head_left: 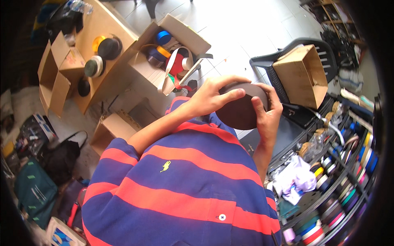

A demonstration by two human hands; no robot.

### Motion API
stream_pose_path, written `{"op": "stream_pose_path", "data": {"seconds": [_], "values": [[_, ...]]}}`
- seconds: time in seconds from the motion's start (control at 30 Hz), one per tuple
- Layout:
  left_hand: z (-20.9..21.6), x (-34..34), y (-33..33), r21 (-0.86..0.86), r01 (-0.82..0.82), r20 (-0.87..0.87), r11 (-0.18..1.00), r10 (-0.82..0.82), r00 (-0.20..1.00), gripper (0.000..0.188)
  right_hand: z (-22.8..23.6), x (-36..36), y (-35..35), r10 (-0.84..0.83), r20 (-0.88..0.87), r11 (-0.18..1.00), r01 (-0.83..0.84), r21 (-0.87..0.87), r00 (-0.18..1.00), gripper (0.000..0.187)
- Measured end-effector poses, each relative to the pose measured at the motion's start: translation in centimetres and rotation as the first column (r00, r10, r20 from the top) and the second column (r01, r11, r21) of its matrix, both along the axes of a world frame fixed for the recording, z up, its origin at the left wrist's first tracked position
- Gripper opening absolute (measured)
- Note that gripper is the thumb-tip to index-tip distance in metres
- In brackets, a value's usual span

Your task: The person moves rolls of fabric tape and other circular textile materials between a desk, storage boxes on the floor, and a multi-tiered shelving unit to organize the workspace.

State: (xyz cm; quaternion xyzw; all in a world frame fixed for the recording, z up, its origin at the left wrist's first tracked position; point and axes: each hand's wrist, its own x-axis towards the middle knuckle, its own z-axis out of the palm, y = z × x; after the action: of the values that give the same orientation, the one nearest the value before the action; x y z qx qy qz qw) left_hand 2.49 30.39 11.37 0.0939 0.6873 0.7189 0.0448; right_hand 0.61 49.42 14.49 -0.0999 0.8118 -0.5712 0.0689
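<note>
Up in front of my chest is a thick, round, dark brown roll that looks like wound ribbon or webbing. My left hand grips it from the left, with the thumb lying across its flat face. On the opposite side, my right hand curls its fingers over the rim and presses its thumb near the face. Both hands are closed on this one roll, which is tilted. Past my left forearm stands an open carton holding several rolls in blue, orange, red and white, with loose strips hanging over its side.
A wooden table at the far left bears black, yellow and white-green rolls and another open carton. An open box sits on a black chair to the right. Nearer stands a rack crowded with coloured rolls. Bags lie at left.
</note>
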Motion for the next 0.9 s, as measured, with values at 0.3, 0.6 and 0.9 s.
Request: {"op": "stream_pose_path", "data": {"seconds": [0.3, 0.6, 0.9], "values": [[1.2, -1.2, -1.2, -0.124, -0.517, 0.092, 0.847, 0.529, 0.844, 0.037, -0.4, -7.6, -1.9, 0.354, 0.248, 0.918, -0.285, -0.275, 0.902, 0.038], [1.6, 1.0, 1.7, -0.577, -0.618, -0.259, 0.534, 0.598, 0.758, 0.039, -0.7, -12.3, -2.5, 0.784, 0.053, 0.616, -0.786, 0.056, 0.618, 0.043], [2.8, 7.5, 4.1, -0.722, -0.605, -0.251, 0.336, 0.688, 0.681, 0.047, -1.2, -10.6, -2.5, 0.903, 0.080, 0.423, -0.906, 0.009, 0.422, 0.041]]}}
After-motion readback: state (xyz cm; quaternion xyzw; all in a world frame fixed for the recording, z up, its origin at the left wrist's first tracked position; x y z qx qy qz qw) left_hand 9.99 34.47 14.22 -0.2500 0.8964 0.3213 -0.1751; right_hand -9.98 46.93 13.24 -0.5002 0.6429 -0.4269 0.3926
